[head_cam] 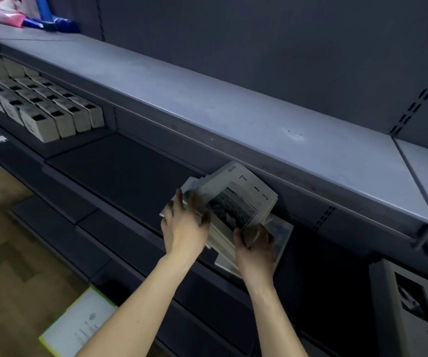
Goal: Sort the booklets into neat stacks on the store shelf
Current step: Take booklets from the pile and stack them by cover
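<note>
A bundle of pale grey booklets with a dark photo on the top cover sits tilted at the front of the dark lower shelf, under the grey upper shelf. My left hand grips the bundle's left edge, fingers curled over it. My right hand pinches the near corner of the top booklets. More booklets lie skewed underneath, partly hidden by my hands. Another booklet of the same kind stands at the lower right.
Rows of small white boxes fill the lower shelf at the left. Colourful packages sit on the upper shelf's far left end. A white sheet with a yellow-green edge lies by the wooden floor.
</note>
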A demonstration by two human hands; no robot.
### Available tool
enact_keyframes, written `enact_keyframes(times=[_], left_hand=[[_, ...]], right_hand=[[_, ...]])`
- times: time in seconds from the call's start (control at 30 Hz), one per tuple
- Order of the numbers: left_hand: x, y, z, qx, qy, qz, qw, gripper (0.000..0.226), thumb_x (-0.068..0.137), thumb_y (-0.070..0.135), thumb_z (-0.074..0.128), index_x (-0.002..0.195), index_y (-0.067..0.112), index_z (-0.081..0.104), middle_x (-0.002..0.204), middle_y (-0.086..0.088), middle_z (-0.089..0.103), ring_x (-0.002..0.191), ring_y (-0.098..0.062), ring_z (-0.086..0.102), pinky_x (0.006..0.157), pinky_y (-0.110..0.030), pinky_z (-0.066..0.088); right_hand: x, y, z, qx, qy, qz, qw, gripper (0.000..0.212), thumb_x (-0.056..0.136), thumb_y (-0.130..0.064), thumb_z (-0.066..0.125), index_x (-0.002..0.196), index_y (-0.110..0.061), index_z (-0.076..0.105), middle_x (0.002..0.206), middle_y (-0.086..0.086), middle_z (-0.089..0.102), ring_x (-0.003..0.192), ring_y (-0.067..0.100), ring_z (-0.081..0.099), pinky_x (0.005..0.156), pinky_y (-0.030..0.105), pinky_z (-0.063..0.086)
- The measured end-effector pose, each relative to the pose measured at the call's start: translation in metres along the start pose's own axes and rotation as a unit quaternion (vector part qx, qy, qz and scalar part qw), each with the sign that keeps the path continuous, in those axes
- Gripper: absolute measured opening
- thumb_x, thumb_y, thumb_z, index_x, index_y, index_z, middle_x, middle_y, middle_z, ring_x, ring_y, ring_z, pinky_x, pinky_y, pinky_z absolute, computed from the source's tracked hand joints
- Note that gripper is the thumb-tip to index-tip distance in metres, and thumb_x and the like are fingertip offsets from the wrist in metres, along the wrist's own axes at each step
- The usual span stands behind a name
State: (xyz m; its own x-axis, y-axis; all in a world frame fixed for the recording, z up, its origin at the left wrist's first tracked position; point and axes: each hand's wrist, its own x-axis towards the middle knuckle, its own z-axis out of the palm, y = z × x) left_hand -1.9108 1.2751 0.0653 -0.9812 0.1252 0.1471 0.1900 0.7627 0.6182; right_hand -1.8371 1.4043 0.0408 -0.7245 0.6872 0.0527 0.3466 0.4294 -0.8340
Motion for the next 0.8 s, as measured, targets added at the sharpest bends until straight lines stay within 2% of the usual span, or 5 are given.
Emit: enact_keyframes(times=[0.17, 0.4, 0.53, 0.67, 0.8], left_hand=[[0.004, 0.001, 0.009, 0.021, 0.021, 0.021, 0.999, 0.05, 0.098, 0.045, 0.048, 0.141, 0.02, 0.046, 0.153, -0.01, 0.031, 0.139, -0.034, 0.026, 0.113, -0.047, 0.028], [-0.004, 0.004, 0.01, 0.069, 0.072, 0.047, 0.994, 0.033, 0.087, 0.04, 0.065, 0.108, 0.015, 0.064, 0.11, -0.012, 0.049, 0.104, -0.031, 0.046, 0.088, -0.042, 0.045], [-0.021, 0.015, 0.005, 0.041, 0.013, 0.032, 0.999, 0.032, 0.089, 0.031, 0.065, 0.109, 0.007, 0.057, 0.112, -0.011, 0.042, 0.097, -0.032, 0.053, 0.077, -0.035, 0.046], [-0.04, 0.022, -0.001, -0.038, -0.079, -0.014, 0.996, 0.064, 0.083, 0.03, 0.073, 0.132, 0.011, 0.038, 0.116, -0.005, 0.031, 0.09, -0.028, 0.055, 0.069, -0.032, 0.046], [-0.054, 0.022, 0.001, -0.093, -0.151, -0.021, 0.984, 0.08, 0.076, 0.039, 0.076, 0.139, 0.017, 0.031, 0.118, -0.005, 0.051, 0.097, -0.027, 0.06, 0.075, -0.038, 0.052]], right_hand=[[0.012, -0.001, 0.008, -0.041, -0.025, 0.006, 0.999, 0.081, 0.092, -0.051, 0.06, 0.154, -0.012, 0.026, 0.153, 0.015, 0.027, 0.142, 0.032, 0.029, 0.105, 0.042, 0.041], [0.014, 0.016, 0.006, 0.06, -0.026, 0.066, 0.996, 0.09, 0.091, -0.038, 0.067, 0.158, -0.011, 0.013, 0.159, 0.014, 0.026, 0.147, 0.031, 0.027, 0.116, 0.044, 0.035], [0.012, 0.028, -0.005, 0.124, 0.005, 0.108, 0.986, 0.085, 0.088, -0.027, 0.072, 0.155, -0.01, 0.023, 0.151, 0.012, 0.043, 0.136, 0.027, 0.047, 0.104, 0.028, 0.042], [-0.007, 0.035, -0.021, 0.181, 0.028, 0.139, 0.973, 0.062, 0.089, -0.025, 0.071, 0.145, -0.017, 0.045, 0.136, 0.002, 0.056, 0.124, 0.022, 0.055, 0.102, 0.03, 0.044], [-0.027, 0.046, -0.045, 0.182, 0.065, 0.097, 0.976, 0.04, 0.087, -0.023, 0.073, 0.125, -0.026, 0.061, 0.115, -0.011, 0.067, 0.107, 0.008, 0.064, 0.092, 0.026, 0.051]])
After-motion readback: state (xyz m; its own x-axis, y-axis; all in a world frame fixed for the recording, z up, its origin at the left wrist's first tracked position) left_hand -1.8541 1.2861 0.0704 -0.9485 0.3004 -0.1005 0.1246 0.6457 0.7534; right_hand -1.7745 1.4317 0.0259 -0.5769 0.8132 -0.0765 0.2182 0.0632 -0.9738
